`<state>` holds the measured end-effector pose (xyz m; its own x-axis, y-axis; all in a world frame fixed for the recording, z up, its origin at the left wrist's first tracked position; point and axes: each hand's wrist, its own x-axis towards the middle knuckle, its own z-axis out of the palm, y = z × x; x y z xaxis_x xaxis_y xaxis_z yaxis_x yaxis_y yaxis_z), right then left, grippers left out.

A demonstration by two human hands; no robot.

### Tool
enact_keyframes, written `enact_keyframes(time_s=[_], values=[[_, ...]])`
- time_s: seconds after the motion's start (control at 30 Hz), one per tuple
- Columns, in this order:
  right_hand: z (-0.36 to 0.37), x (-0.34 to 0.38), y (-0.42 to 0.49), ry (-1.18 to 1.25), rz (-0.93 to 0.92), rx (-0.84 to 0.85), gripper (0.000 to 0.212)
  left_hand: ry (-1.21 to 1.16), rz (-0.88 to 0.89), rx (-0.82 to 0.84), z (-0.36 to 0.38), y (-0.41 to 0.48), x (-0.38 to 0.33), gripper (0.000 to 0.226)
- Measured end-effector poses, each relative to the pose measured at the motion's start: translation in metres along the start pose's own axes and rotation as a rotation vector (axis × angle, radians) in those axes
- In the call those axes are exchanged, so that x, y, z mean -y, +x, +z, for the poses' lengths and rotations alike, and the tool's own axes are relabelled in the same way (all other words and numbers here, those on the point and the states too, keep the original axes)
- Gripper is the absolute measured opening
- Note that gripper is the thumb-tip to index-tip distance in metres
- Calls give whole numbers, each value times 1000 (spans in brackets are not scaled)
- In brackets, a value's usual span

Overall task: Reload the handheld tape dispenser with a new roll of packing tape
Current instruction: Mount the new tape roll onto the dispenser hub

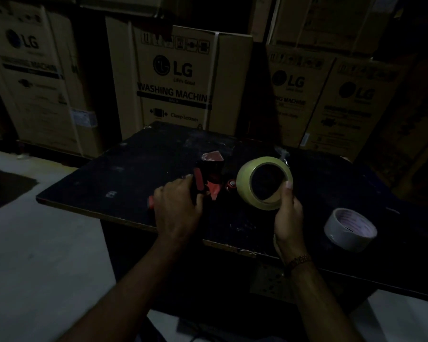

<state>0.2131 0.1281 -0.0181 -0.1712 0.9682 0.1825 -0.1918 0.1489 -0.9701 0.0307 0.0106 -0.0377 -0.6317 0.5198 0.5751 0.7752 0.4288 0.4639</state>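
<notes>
The red and black tape dispenser (208, 178) lies on the dark table (124, 174), and my left hand (178, 206) is wrapped around its handle. My right hand (288, 213) holds the yellowish tape roll (245, 183) tilted just beside it. A white tape roll (349, 230) sits further right. Cardboard boxes (181, 80) stand behind.

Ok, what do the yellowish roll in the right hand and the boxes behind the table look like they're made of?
The yellowish tape roll looks like glossy plastic film wound on a brown core, probably cardboard; its side catches a soft sheen. The boxes look like matte brown corrugated cardboard, with printed logos and a strap. The light is dim, so this is tentative.
</notes>
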Motion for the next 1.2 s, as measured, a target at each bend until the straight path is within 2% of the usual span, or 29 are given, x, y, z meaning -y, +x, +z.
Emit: enact_keyframes(time_s=[0.2,0.3,0.57,0.77,0.93,1.07,1.13,1.2], values=[[2,-3,1,-141,-18,103,38,-40,34,-16,-4,-4,-2,37],[5,-4,-1,-193,-44,168,40,-89,53,-29,-7,-5,-5,34],[23,7,-2,-329,14,163,59,-155,67,-26,-4,-5,-1,42],[28,9,-2,-356,50,166,47,-181,62,-5,-10,-5,-4,41],[31,3,-3,-413,96,139,74,-164,84,66,-13,-1,-2,41],[24,7,-3,-528,-4,130,51,-147,83,129,-21,0,-4,36],[21,10,-3,-579,-38,139,41,-199,41,155,-28,-1,-7,45],[21,12,0,-612,-16,144,46,-291,-61,213,-37,1,-13,62]])
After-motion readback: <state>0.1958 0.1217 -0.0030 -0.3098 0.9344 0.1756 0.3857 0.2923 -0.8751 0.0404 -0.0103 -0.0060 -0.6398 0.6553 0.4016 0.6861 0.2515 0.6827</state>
